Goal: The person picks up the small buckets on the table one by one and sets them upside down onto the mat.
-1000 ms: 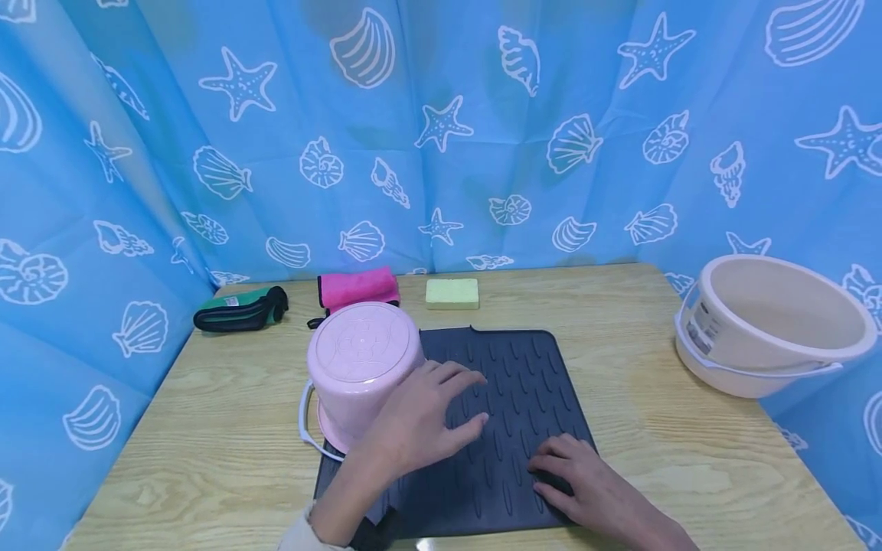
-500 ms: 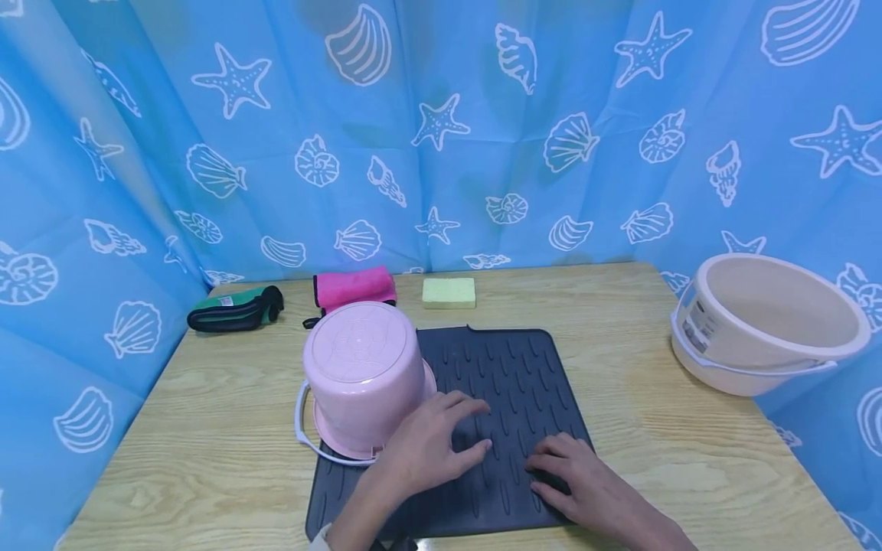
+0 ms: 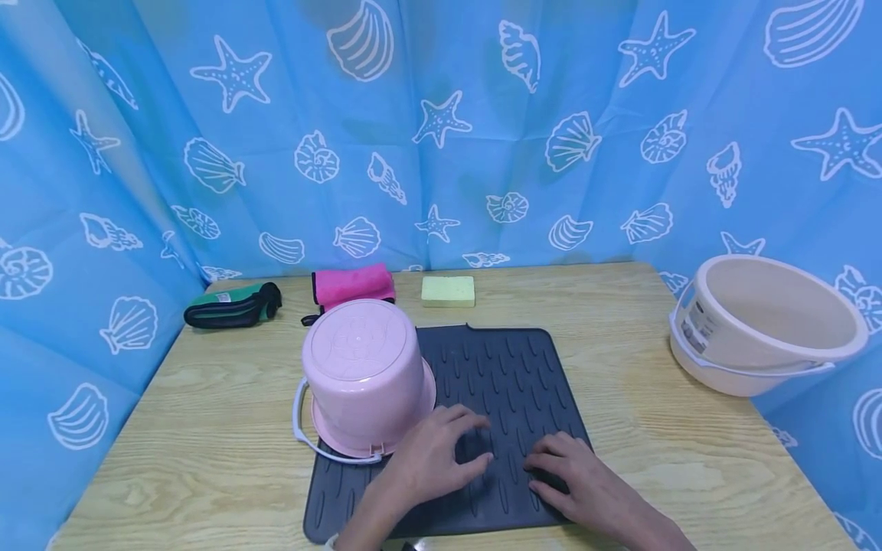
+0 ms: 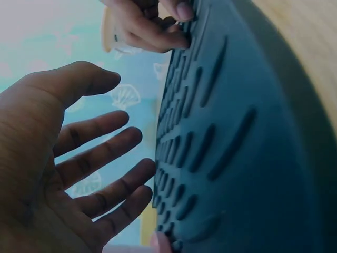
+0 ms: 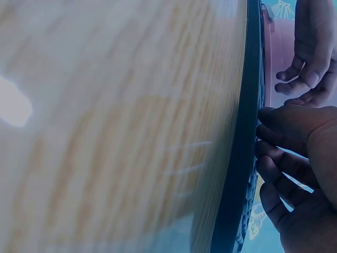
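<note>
A pink bucket (image 3: 361,375) stands upside down on the left part of a dark ribbed rubber mat (image 3: 510,367), its pale handle hanging at the front left. My left hand (image 3: 437,451) hovers over the mat just right of the bucket; in the left wrist view its fingers (image 4: 100,147) are relaxed and spread, holding nothing. At the mat's right side my right hand (image 3: 572,478) rests with bent, loose fingers, its fingertips at the mat surface. The right wrist view shows those fingers (image 5: 284,168) against the mat with nothing between them.
Along the back of the wooden table (image 3: 207,428) lie a folded green cloth (image 3: 230,304), a folded pink cloth (image 3: 353,285) and a yellow sponge (image 3: 448,291). A beige bucket (image 3: 765,321) stands at the right edge. A blue shell-patterned curtain (image 3: 441,138) hangs behind and around.
My left hand has drawn back from the bucket's side toward me and down. The bucket, tilted a second ago, now stands level on the mat. My right hand has stayed nearly still.
</note>
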Demonstrator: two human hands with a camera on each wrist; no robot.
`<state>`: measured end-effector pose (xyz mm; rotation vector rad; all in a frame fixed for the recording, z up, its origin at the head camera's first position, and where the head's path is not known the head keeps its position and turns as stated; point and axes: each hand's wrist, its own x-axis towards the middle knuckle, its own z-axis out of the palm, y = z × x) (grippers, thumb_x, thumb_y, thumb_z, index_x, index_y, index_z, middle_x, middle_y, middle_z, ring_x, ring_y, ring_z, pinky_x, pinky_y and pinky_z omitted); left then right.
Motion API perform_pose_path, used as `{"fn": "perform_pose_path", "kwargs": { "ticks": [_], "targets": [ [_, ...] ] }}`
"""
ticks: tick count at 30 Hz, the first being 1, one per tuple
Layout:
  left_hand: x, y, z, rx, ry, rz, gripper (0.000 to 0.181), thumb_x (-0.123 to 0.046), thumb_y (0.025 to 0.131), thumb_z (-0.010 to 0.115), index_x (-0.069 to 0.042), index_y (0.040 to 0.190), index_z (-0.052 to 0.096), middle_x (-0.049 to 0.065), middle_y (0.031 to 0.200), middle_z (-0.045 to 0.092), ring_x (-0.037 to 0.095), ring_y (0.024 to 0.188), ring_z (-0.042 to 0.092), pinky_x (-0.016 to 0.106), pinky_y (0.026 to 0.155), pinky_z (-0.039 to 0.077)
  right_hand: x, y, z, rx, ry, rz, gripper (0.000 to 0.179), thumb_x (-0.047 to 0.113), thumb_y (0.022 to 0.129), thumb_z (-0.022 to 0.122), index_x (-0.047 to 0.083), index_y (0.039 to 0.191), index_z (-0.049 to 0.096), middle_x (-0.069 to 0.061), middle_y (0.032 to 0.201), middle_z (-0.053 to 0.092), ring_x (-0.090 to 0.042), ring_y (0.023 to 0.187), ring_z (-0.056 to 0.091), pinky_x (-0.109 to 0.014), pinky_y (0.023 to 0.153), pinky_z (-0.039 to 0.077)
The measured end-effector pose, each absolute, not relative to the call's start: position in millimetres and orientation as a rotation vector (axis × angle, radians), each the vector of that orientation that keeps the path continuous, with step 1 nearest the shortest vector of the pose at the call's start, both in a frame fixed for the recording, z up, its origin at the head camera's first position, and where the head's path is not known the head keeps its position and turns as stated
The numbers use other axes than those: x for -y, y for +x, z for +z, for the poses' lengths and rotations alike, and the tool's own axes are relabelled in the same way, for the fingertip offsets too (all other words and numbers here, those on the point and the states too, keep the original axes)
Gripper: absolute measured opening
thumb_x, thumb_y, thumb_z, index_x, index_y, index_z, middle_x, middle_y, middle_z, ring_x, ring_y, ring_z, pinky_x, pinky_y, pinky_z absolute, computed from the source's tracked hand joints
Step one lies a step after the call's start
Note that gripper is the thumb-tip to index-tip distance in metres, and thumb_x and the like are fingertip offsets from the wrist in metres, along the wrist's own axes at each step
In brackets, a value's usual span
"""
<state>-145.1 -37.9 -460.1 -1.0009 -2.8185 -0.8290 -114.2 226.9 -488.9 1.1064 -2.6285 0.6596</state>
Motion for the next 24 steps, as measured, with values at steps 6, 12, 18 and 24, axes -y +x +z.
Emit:
{"fn": "perform_pose_path", "kwargs": {
  "ticks": [6, 12, 18, 24],
  "targets": [
    [37.2, -143.6, -467.5, 2.868, -0.974, -0.86, 0.039, -0.045, 0.092, 0.068, -0.023, 0.125, 0.069, -0.01, 0.12, 0.064, 0.01, 0.107, 0.059, 0.034, 0.093, 0.051, -227.1, -114.5, -488.4, 2.662, 1.096, 0.649, 0.018, 0.018, 0.084, 0.081, 0.019, 0.101, 0.075, 0.014, 0.102, 0.057, -0.005, 0.09, 0.051, -0.03, 0.074, 0.047],
    [34.5, -142.4, -473.1, 2.892, -0.963, -0.896, 0.038, -0.045, 0.092, 0.068, -0.024, 0.124, 0.07, -0.011, 0.119, 0.064, 0.009, 0.106, 0.057, 0.033, 0.093, 0.05, -227.9, -114.3, -488.5, 2.664, 1.089, 0.655, 0.018, 0.018, 0.084, 0.081, 0.02, 0.101, 0.075, 0.015, 0.102, 0.056, -0.004, 0.089, 0.05, -0.029, 0.074, 0.047],
    [34.5, -139.5, -479.8, 2.885, -0.947, -0.874, 0.035, -0.044, 0.091, 0.069, -0.024, 0.12, 0.071, -0.013, 0.112, 0.064, 0.007, 0.096, 0.053, 0.03, 0.084, 0.048, -226.8, -113.0, -488.9, 2.642, 1.099, 0.653, 0.018, 0.017, 0.083, 0.081, 0.019, 0.1, 0.075, 0.014, 0.101, 0.057, -0.005, 0.089, 0.05, -0.029, 0.074, 0.047],
    [34.7, -137.9, -486.2, 2.9, -0.936, -0.871, 0.033, -0.045, 0.09, 0.069, -0.027, 0.118, 0.071, -0.014, 0.111, 0.062, 0.008, 0.093, 0.049, 0.031, 0.083, 0.047, -225.8, -112.3, -486.4, 2.678, 1.075, 0.643, 0.017, 0.018, 0.084, 0.08, 0.018, 0.101, 0.075, 0.014, 0.101, 0.057, -0.005, 0.09, 0.05, -0.029, 0.075, 0.047]
  ]
}}
